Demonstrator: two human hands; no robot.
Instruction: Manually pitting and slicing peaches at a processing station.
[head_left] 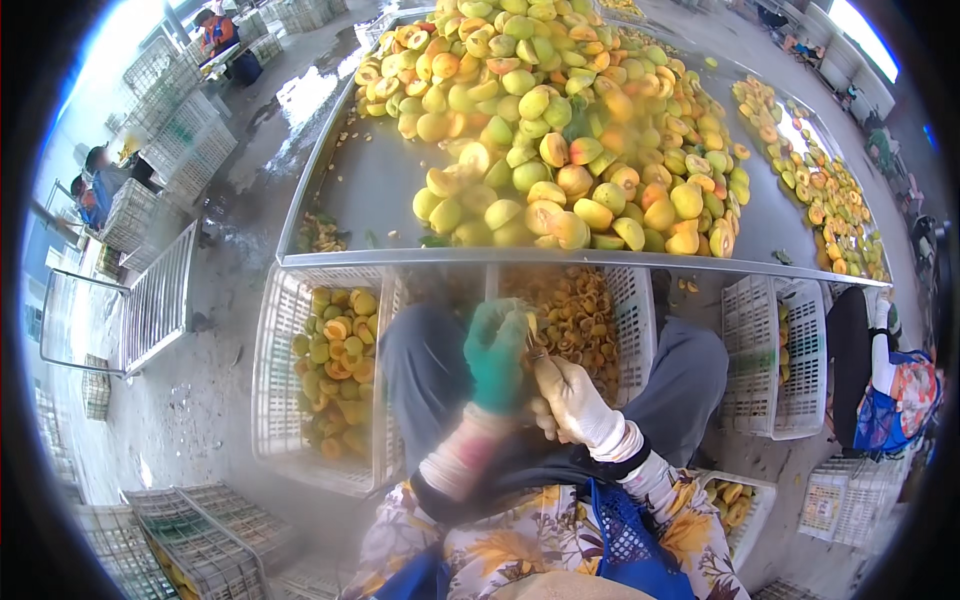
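My left hand (pixel 497 355), in a green and white glove, is closed over my lap. A sliver of yellow peach (pixel 531 323) shows at its fingers; the rest is hidden, and haze blurs this part. Beside it, my right hand (pixel 578 398), in a white glove, grips a small hand tool (pixel 535 347) whose narrow metal end points at the left hand. The tool's exact kind is unclear. Beyond both hands, a large heap of yellow-green peaches (pixel 540 180), many halved, lies on a metal table (pixel 370 190).
Between my knees stands a crate (pixel 628 310) of brownish-orange fruit pieces. Left of my leg, a white crate (pixel 270 400) holds peach halves; another crate (pixel 750 340) stands to the right. A metal-framed cart (pixel 160 290) and stacked crates line the left. Another person (pixel 895 400) sits at far right.
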